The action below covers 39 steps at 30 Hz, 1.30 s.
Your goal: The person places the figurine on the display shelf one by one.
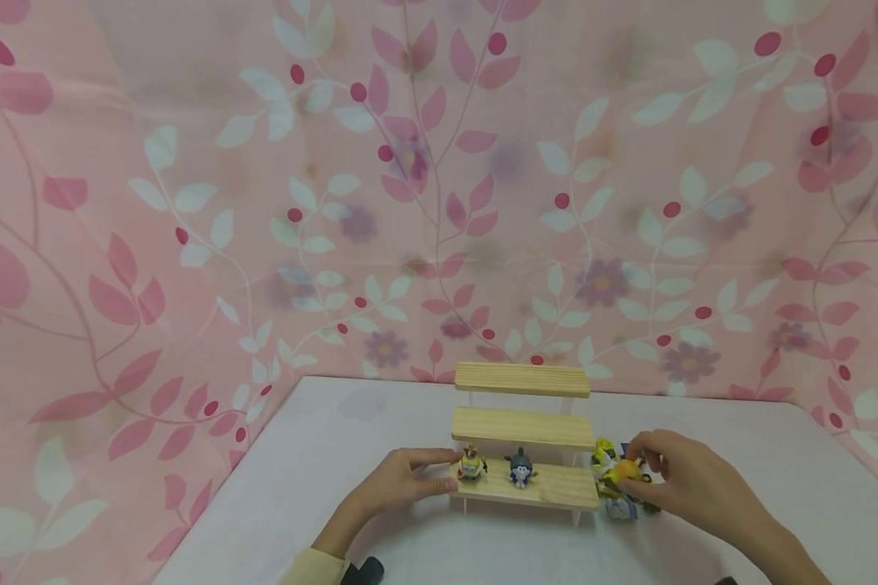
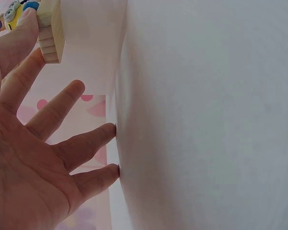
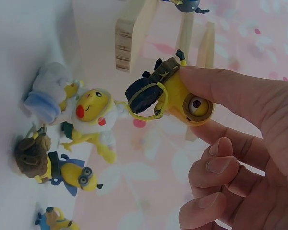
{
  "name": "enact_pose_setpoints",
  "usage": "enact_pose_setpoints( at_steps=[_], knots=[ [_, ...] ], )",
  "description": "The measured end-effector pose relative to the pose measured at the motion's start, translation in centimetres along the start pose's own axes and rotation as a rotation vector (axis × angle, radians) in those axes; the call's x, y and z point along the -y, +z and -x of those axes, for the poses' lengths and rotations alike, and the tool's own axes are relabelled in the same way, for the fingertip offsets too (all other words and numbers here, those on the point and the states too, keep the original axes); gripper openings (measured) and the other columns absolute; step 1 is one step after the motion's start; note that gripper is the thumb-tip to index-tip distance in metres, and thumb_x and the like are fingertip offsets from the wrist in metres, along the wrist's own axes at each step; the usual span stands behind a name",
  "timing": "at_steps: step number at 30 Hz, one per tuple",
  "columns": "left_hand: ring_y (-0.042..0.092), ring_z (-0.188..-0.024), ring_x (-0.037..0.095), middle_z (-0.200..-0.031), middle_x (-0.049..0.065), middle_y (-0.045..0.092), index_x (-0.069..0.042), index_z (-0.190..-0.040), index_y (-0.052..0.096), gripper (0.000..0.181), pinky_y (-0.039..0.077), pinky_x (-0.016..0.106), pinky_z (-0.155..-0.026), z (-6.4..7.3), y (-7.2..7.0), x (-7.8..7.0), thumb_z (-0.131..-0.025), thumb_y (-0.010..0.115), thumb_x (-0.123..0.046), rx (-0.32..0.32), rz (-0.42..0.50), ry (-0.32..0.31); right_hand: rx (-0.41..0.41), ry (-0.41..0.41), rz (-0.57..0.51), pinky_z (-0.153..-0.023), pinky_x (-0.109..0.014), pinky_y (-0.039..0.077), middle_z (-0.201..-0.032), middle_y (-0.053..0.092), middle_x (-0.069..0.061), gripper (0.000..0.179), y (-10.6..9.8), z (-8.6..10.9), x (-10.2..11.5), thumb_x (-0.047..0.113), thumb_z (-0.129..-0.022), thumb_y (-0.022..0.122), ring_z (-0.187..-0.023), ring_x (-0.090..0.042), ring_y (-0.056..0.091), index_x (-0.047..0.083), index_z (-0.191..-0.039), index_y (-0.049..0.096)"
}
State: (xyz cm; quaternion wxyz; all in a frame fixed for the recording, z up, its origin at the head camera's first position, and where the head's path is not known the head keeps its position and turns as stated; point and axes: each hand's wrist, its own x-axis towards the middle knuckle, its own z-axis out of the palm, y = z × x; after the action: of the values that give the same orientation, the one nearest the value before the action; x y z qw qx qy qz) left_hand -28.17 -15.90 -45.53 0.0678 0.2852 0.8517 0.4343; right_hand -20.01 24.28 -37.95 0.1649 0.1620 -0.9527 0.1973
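Observation:
A three-step wooden display stand (image 1: pixel 563 487) stands on the white table. My left hand (image 1: pixel 402 483) grips the left end of its lowest step between thumb and index finger; the other fingers are spread. Beside that thumb, a minion figurine with a crown (image 1: pixel 471 465) stands on the step. To its right is a small dark-topped figurine (image 1: pixel 520 470). My right hand (image 1: pixel 691 483) pinches a one-eyed yellow minion figurine (image 3: pixel 182 100) by its head, between thumb and index finger. It carries a dark bag and is held above a cluster of figurines right of the stand.
In the cluster are a yellow-faced figurine in white (image 3: pixel 93 110), a goggled minion with a blue cape (image 3: pixel 74 175) and several others. The upper two steps (image 1: pixel 523 426) hold no figurines. A pink floral cloth (image 1: pixel 439 203) hangs behind the table.

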Motion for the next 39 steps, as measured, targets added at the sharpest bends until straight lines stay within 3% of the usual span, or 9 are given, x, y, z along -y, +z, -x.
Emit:
enact_pose_setpoints(
  at_steps=[7,13,27,34,39],
  knots=[
    [0.053,-0.128,0.019,-0.126,-0.016,0.063,-0.028,-0.127,0.069,0.044,0.040,0.053,-0.107,0.0,0.0,0.1,-0.086,0.076,-0.042,-0.003,0.010,-0.002,0.013,-0.017,-0.034,-0.048,-0.020,0.035,-0.072,0.046,0.014,0.032,0.3,-0.7,0.5,0.038,-0.070,0.089,-0.063,-0.002,0.041,0.026,-0.088,0.065],
    [0.053,-0.128,0.018,-0.127,-0.017,0.063,-0.029,-0.127,0.069,0.044,0.040,0.052,-0.107,-0.1,0.1,0.1,-0.086,0.075,-0.043,-0.008,0.000,-0.006,0.009,-0.046,-0.051,-0.047,-0.020,0.032,-0.071,0.043,0.014,0.034,0.5,-1.2,1.0,0.041,-0.071,0.088,-0.062,-0.001,0.039,0.024,-0.089,0.065],
    [0.053,-0.127,0.016,-0.126,-0.018,0.063,-0.029,-0.127,0.069,0.044,0.041,0.051,-0.107,0.0,0.0,0.1,-0.086,0.075,-0.044,-0.008,-0.003,-0.003,0.052,-0.020,-0.046,-0.047,-0.021,0.030,-0.072,0.046,0.010,0.035,1.2,-2.0,2.0,0.044,-0.070,0.088,-0.061,-0.004,0.038,0.024,-0.087,0.065],
    [0.052,-0.128,0.016,-0.127,-0.017,0.062,-0.029,-0.127,0.068,0.044,0.041,0.051,-0.107,-0.1,0.1,0.3,-0.086,0.075,-0.044,-0.007,0.001,-0.001,0.042,-0.070,-0.076,-0.048,-0.020,0.032,-0.071,0.044,0.013,0.032,1.7,-2.3,2.2,0.034,-0.071,0.089,-0.060,-0.002,0.038,0.024,-0.086,0.063],
    [0.052,-0.128,0.016,-0.128,-0.017,0.062,-0.030,-0.128,0.068,0.044,0.040,0.050,-0.108,-0.1,0.1,0.4,-0.087,0.075,-0.044,-0.005,-0.001,0.001,0.074,-0.051,-0.077,-0.047,-0.021,0.031,-0.071,0.043,0.011,0.032,1.9,-2.4,2.5,0.035,-0.071,0.089,-0.059,-0.003,0.037,0.024,-0.086,0.063]
  ],
)
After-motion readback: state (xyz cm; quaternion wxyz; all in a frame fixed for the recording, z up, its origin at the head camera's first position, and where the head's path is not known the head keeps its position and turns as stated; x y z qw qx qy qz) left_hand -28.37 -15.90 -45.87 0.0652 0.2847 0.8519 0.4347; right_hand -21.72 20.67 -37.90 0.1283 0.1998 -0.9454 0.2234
